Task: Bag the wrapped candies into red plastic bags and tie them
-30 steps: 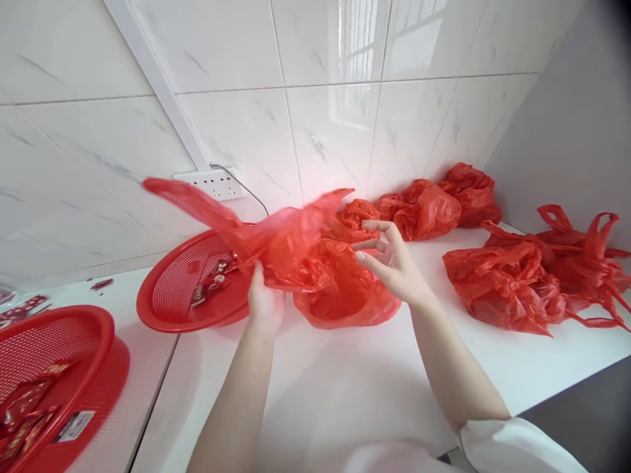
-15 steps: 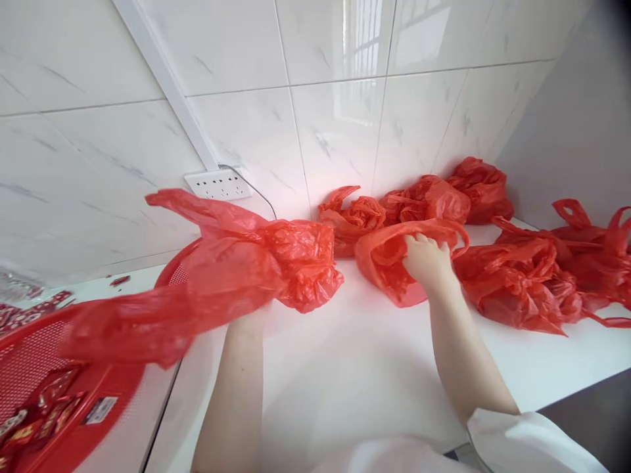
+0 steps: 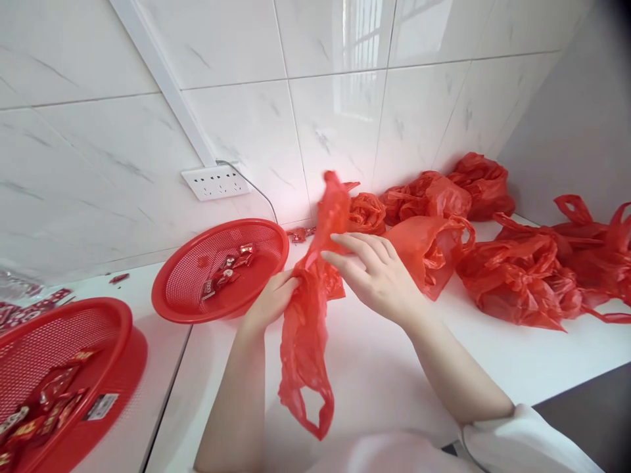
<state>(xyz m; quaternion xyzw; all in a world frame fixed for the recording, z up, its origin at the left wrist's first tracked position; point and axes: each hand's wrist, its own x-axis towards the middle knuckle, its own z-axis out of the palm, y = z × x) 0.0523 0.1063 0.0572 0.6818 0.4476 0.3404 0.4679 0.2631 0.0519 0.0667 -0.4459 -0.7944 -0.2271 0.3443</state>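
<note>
A thin red plastic bag (image 3: 306, 328) hangs limp above the white counter (image 3: 374, 387), its handle loops dangling near me. My left hand (image 3: 270, 303) pinches the bag at its left edge, fingers closed on the plastic. My right hand (image 3: 377, 276) rests against the bag's upper part with fingers stretched out and slightly spread. Just right of that hand lies another red bag (image 3: 430, 253), open-mouthed on the counter.
A red mesh basket (image 3: 219, 270) with a few red wrapped sweets sits left of my hands. Another red basket (image 3: 64, 374) with sweets stands at the near left. Several crumpled red bags (image 3: 522, 279) line the back wall and the right side. A wall socket (image 3: 215, 182) is behind.
The bag in my left hand swung from spread out leftwards to hanging straight down in front of me. My right hand left the other bag on the counter and came to the held one.
</note>
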